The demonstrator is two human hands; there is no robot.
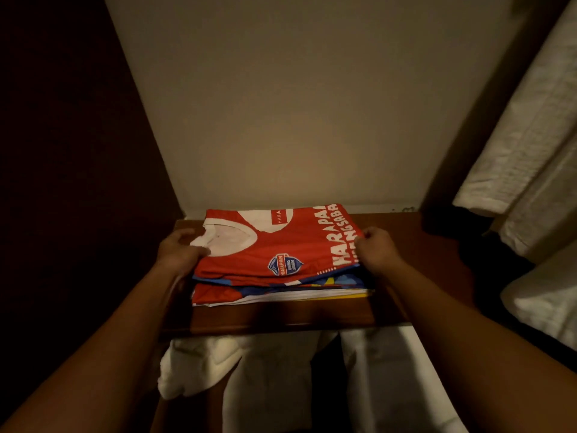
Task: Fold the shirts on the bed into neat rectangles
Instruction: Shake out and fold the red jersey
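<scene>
Stack: folded red printed shirt [281,245] tops a pile of folded shirts [281,292] on the dark wooden shelf [406,239].
Left hand [179,253]: grip clasps the pile's left edge, thumb at the white collar.
Right hand [376,250]: grip pinches the right edge.
Orientation: collar left, long axis across.

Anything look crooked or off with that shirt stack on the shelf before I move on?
Slightly. The top red shirt sits skewed on the stack, so the layers below stick out unevenly at the front edge. Both the left hand and right hand grip its sides. Nothing looks damaged; the wooden shelf holds the pile fully.
</scene>
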